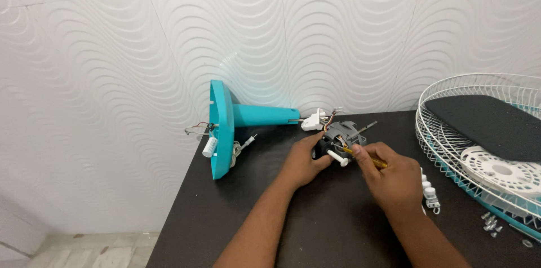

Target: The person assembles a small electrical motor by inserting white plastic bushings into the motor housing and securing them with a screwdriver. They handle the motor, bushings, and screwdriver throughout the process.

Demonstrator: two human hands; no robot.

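A teal plastic fan base [225, 127], cone-shaped with loose wires, is laid on its side near the counter's [338, 234] left edge. Mid-counter, toward the back edge, a grey ribbed motor [342, 135] is gripped by the left hand [304, 161], its grip closed round it. The right hand [389, 175] is pinched shut on a yellow-handled screwdriver [366, 156]. White wire fan guards [479, 138] are stacked at the right edge. The counter's matte black, against a wavy white embossed wall [169, 48].

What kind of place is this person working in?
Probably a home or small repair corner: a dark table against a white wavy-patterned wall, with a taken-apart fan on it: teal stand, wire grille, grey motor.
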